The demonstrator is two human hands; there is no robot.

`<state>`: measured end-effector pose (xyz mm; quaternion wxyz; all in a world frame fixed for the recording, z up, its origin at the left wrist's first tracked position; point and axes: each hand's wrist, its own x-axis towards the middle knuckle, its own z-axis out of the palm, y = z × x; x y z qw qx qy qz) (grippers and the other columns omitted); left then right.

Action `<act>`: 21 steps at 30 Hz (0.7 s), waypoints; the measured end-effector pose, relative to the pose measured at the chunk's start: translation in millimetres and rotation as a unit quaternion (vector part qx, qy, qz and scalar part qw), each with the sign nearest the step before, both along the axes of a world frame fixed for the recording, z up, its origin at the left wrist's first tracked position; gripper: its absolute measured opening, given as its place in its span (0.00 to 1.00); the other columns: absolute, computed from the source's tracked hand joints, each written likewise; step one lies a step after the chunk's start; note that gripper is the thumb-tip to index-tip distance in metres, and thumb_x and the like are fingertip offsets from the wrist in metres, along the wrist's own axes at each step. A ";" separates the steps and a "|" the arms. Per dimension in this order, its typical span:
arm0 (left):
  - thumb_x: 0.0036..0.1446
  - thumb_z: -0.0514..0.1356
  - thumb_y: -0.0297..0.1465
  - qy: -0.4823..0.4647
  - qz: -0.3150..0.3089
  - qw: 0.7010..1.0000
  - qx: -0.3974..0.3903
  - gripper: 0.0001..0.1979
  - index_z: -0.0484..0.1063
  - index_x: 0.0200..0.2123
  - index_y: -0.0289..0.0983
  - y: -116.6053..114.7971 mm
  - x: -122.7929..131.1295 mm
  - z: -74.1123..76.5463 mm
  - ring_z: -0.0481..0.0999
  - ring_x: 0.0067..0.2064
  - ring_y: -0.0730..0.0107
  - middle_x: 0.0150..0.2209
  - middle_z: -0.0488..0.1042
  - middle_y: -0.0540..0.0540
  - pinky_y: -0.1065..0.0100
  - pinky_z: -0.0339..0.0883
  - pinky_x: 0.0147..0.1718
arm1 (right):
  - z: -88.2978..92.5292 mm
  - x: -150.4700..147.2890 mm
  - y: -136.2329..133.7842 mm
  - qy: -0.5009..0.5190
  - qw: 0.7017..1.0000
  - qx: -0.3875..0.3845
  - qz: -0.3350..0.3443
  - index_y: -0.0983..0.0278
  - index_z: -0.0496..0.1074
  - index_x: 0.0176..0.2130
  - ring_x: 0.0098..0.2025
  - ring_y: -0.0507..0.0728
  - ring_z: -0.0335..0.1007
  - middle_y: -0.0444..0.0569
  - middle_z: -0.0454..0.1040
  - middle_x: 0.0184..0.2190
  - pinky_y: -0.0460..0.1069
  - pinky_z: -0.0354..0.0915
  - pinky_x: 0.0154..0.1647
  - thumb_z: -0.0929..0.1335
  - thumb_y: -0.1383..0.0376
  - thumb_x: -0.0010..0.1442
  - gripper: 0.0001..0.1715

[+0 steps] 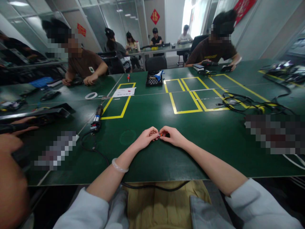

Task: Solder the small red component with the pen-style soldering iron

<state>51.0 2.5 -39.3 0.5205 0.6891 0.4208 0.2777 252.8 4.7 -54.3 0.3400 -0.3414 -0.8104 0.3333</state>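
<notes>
My left hand (148, 137) and my right hand (175, 136) meet over the green table (152, 162), fingertips almost touching. Between them is a small part with an orange-red and a pale bit (161, 135), mostly hidden by the fingers and too small to name. Both hands are closed in a pinch on it. A pale bracelet (120, 165) circles my left wrist. To the left of my hands, an electric screwdriver (97, 117) with a dark cord lies on the table.
A black tray (147, 83) holding a blue-and-white item stands ahead. Left of it are a paper sheet (124, 92) and a tape roll (91, 95). Tangled black cables (245, 101) lie right. Yellow tape outlines mark the table. Co-workers sit opposite; another's arm (10, 171) is at left.
</notes>
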 end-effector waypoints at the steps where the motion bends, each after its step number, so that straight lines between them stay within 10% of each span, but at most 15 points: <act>1: 0.57 0.58 0.41 0.001 0.000 1.000 0.001 0.14 0.66 0.36 0.35 0.2 -0.1 -0.5 0.70 0.32 0.74 0.31 0.70 0.49 0.70 0.63 0.33 | -0.1 -0.1 0.1 0.000 1.000 -0.001 0.000 0.65 0.71 0.39 0.33 0.52 0.69 0.46 0.73 0.32 0.47 0.66 0.36 0.69 0.66 0.57 0.07; 21: 0.57 0.57 0.41 0.010 -0.003 1.000 0.004 0.13 0.66 0.37 0.35 0.3 -1.4 0.7 0.70 0.32 0.73 0.31 0.71 0.49 0.69 0.64 0.34 | 0.4 0.1 -0.7 -0.002 1.000 -0.009 0.001 0.65 0.70 0.39 0.32 0.52 0.68 0.46 0.73 0.33 0.47 0.66 0.36 0.68 0.65 0.58 0.08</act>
